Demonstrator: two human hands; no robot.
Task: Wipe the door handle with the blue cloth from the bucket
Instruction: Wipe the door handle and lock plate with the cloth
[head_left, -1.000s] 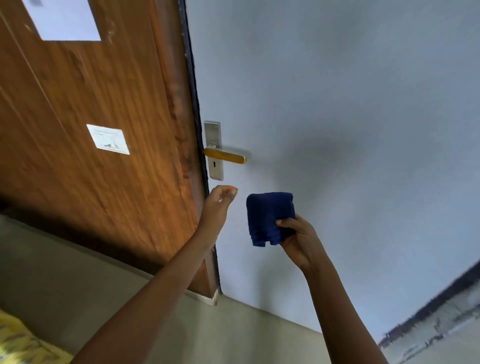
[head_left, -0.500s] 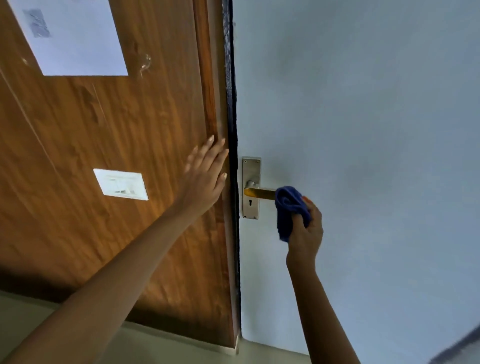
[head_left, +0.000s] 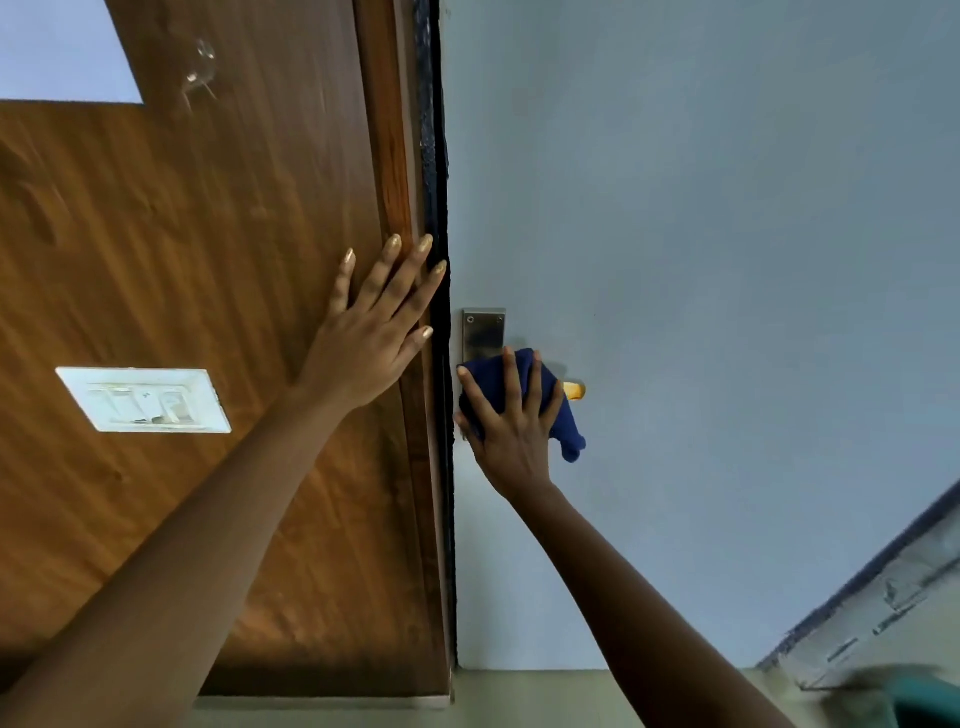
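Indoor room or corridor, likely home or office (cannot tell which). Evidence: grey door (head_left: 727, 260) with metal lever handle (head_left: 574, 389), wood-panel wall (head_left: 208, 234) carrying white switch plate (head_left: 143, 400), pale floor (head_left: 519, 696).

We have a single head-worn wide-angle view, close to a grey door (head_left: 701, 260) and the wooden panel (head_left: 208, 234) beside it. We look forward with the frame tilted, so the vertical gap between them runs mid-frame. Both forearms reach in from below; floor (head_left: 519, 696) edges the bottom.
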